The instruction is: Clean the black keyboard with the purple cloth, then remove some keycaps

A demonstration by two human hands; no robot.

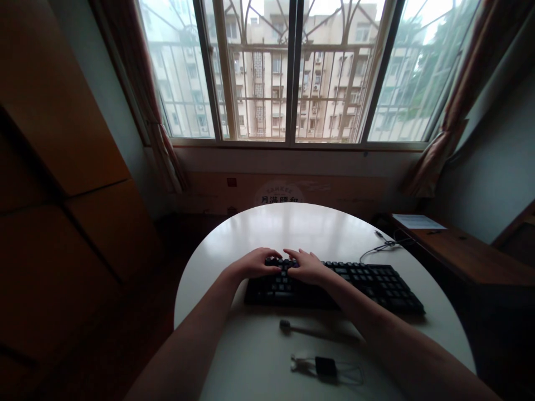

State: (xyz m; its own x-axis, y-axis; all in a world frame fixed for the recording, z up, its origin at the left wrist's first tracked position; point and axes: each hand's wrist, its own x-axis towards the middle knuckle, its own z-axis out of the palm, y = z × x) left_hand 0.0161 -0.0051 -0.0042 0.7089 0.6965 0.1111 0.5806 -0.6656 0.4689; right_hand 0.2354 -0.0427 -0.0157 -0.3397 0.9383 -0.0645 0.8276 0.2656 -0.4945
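Forearms [188, 334], bare, two: reaching from the near edge over a round white tabletop [234, 356], the right one passing above the near side of the keyboard.
Tool, wire, one [326, 367], with black middle block: loose on the tabletop, between the forearms.
Brush, small, one [290, 327]: lying between wire tool and keyboard, handle toward the right forearm; far end indistinct.
Keyboard, black, full-width, one [301, 294]: on the tabletop, set slightly askew; left portion under the hands. Individual keys too dark to check.
Left hand [257, 263]: over the upper left keys, fingers curved, thumb parted from forefinger; nothing seen gripped.
Right hand [308, 268]: just beside the left, fingers spread and parted from thumb, likewise with no visible object between.
Cable, thin, one [388, 243]: loosely bunched behind the keyboard, near the tabletop's right rim.
Condition and risks, by judgement: uneven pressure from the hands could skid the keyboard on the smooth tabletop; a lowered right forearm could sweep brush or wire tool aside; a snag could pull the cable over the rim; dim light could lead fingers to the wrong key.
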